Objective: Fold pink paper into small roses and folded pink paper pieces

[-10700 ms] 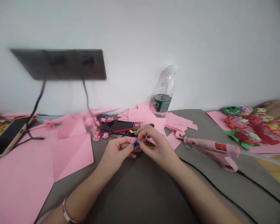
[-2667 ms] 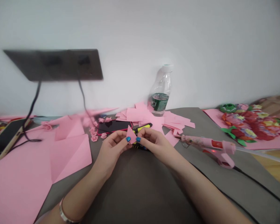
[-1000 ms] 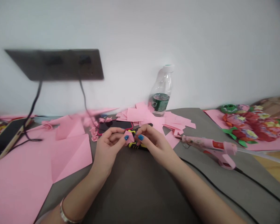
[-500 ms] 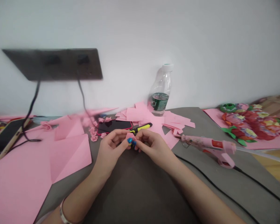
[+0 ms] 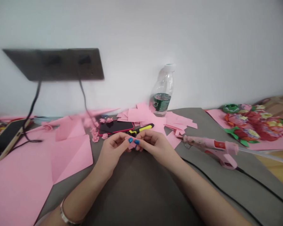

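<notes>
The left hand [image 5: 112, 151] and right hand [image 5: 157, 147] meet low over the grey felt mat [image 5: 141, 191], both curled narrow. Their fingertips [image 5: 130, 140] with blue-painted nails close from either side on a small folded piece of pink paper [image 5: 132, 146]. Most of that piece is hidden between the fingers, so its exact shape cannot be made out; only a sliver of pink shows under the nails. It looks light and soft, likely to crease or spring open under loose pressure, and best held by pinching its folded edges between thumb and fingertip.

Just beyond the fingers lies a yellow-and-black utility knife [image 5: 141, 128], its grip nearly touching the right hand's knuckles. To its left sits a smartphone in a red-edged case [image 5: 115, 127], with tiny pink paper rosettes [image 5: 95, 138] scattered beside it. Behind them spreads a loose pile of cut pink paper squares [image 5: 135, 115], backed by a clear plastic bottle with a green label [image 5: 162, 94] against the wall. To the right, a pink hot glue gun [image 5: 209, 146] lies on its side near a bank of colourful paper flowers [image 5: 251, 130]. Large folded pink sheets [image 5: 21, 179] cover the left of the mat.
</notes>
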### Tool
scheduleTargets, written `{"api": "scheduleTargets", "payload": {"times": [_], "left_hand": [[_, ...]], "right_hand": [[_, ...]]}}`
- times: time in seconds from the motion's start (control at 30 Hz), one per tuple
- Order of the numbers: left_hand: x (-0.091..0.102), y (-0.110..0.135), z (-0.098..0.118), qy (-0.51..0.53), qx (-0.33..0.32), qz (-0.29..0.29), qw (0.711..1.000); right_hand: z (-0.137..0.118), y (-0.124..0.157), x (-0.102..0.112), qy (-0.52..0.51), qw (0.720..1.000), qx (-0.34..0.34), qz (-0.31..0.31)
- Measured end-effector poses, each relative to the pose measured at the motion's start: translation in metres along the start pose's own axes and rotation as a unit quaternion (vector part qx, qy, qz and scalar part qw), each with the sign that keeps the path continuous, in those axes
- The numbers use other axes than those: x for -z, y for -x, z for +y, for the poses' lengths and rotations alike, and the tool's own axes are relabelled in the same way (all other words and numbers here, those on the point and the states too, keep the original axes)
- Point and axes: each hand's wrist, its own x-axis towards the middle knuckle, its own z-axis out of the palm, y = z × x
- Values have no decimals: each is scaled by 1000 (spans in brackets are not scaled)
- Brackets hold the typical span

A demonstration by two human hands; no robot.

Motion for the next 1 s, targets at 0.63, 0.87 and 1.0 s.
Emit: {"api": "scheduleTargets", "payload": {"times": [0.63, 0.87, 1.0], "left_hand": [[-1, 2, 2, 8, 1, -35, 999], [-2, 3, 2, -5, -16, -41, 999], [-1, 1, 4, -13, 1, -63, 998]], "right_hand": [[-1, 1, 3, 77, 996, 48, -8], [0, 3, 0, 80, 996, 50, -3], [2, 2, 0, 74, 995, 56, 22]]}}
